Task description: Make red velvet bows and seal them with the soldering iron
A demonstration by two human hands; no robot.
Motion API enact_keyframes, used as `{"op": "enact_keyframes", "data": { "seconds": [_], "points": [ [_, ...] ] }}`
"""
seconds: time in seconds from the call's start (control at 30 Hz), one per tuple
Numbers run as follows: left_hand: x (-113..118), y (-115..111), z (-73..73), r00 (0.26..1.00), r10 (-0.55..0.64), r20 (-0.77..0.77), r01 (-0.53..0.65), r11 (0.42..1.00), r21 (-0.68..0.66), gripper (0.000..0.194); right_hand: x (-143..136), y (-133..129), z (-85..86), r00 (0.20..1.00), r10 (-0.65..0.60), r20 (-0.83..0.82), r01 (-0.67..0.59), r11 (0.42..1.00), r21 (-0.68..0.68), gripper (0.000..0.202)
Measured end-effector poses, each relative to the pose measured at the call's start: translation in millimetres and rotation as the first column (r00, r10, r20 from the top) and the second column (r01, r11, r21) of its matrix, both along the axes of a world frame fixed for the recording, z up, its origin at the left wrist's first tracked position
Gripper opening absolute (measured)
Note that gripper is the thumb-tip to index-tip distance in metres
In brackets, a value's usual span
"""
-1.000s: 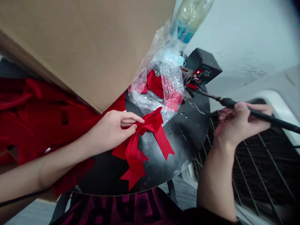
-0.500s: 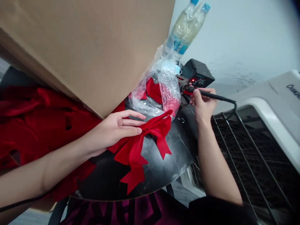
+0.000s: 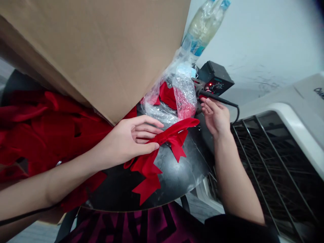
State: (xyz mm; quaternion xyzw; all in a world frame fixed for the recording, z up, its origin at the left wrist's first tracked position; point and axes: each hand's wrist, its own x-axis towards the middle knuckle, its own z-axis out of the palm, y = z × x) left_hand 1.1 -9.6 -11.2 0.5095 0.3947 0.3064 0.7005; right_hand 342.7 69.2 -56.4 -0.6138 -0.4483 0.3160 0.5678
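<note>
A red ribbon bow (image 3: 149, 165) with notched tails is tilted up off the dark round table. My left hand (image 3: 141, 138) pinches its middle between thumb and fingers. My right hand (image 3: 215, 114) is open, fingers apart and holding nothing, just below the black handle of a soldering iron (image 3: 217, 98). The iron rests in its stand (image 3: 198, 84), with its cord curving down at the right. Behind it is a black control box (image 3: 215, 79) with a lit red light and a dial.
A large cardboard box (image 3: 106, 57) fills the upper left. Beyond the bow lies a clear plastic bag (image 3: 186, 91) with red pieces in it. Wrapped bottles (image 3: 206, 27) stand against the wall. Red fabric pieces (image 3: 55, 131) pile at left; a white heater-like appliance (image 3: 286, 111) stands at right.
My right hand has let go of the soldering iron, which now sits in the stand, and its fingers have opened. My left hand has tilted the bow up from the table.
</note>
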Motion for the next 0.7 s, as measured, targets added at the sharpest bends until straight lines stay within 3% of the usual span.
{"op": "enact_keyframes", "data": {
  "seconds": [0.13, 0.3, 0.43, 0.57, 0.67, 0.7],
  "points": [
    [1, -6, 9.5, 1.000, -0.011, -0.025, 0.012, 0.998, 0.069, 0.037, -7, -51, 15.2, 0.998, 0.020, 0.052, -0.016, 0.997, -0.079, 0.036],
    [-4, -18, 32.6, 0.997, -0.011, -0.079, 0.019, 0.994, 0.108, 0.034, -16, -105, 28.2, 0.991, 0.038, 0.126, -0.031, 0.998, -0.056, 0.028],
    [-29, -46, 44.4, 0.997, -0.045, -0.060, 0.041, 0.997, -0.066, 0.029, -29, -115, 39.0, 0.989, 0.094, 0.117, -0.096, 0.995, 0.003, 0.025],
    [-86, -99, 30.1, 0.990, -0.138, 0.010, 0.135, 0.957, -0.257, 0.026, -73, -111, 57.2, 0.948, 0.272, 0.164, -0.283, 0.958, 0.047, 0.022],
    [-153, -142, -0.8, 0.996, -0.011, -0.084, -0.011, 0.965, -0.263, 0.025, -125, -108, 72.7, 0.853, 0.450, 0.264, -0.475, 0.879, 0.036, 0.023],
    [-179, -155, -14.4, 0.989, 0.083, -0.123, -0.112, 0.960, -0.257, 0.023, -144, -108, 77.3, 0.811, 0.496, 0.311, -0.531, 0.847, 0.035, 0.022]
  ]
}}
